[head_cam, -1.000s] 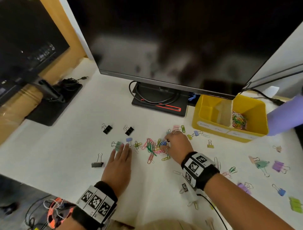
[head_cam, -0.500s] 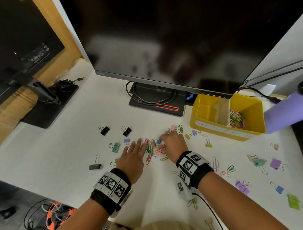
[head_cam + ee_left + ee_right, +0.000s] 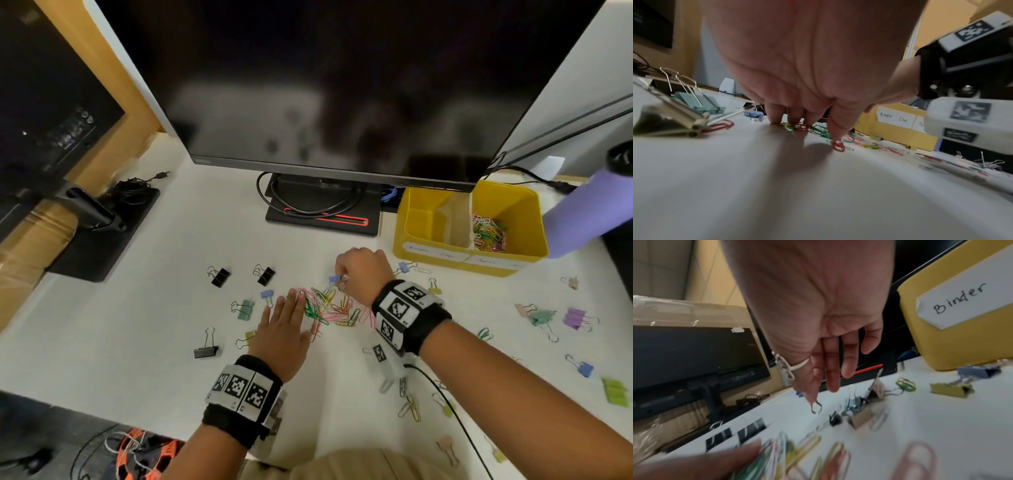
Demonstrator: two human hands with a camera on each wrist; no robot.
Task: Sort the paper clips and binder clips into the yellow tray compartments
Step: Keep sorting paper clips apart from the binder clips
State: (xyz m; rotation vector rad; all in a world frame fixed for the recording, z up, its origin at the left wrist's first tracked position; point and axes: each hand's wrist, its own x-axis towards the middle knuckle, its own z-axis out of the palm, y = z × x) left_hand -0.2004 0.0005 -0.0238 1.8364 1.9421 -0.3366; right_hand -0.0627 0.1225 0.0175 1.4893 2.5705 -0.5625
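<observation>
A heap of coloured paper clips lies mid-table. My left hand lies flat beside it, and its straight fingertips press on the heap's left side. Just behind the heap my right hand pinches a small blue binder clip between thumb and forefinger; in the right wrist view its wire handle hangs below the fingertips. The yellow tray stands at the right rear. Its left compartment, labelled "Binder Clips", looks bare. The right one holds paper clips.
Black binder clips lie left of the heap, pastel ones to the right. A monitor overhangs its stand and the tray's back. A purple bottle leans by the tray. A second monitor base sits far left.
My left hand slid right until its fingers reached the heap. My right hand came off the heap and moved up and back a little, with the blue binder clip pinched in it.
</observation>
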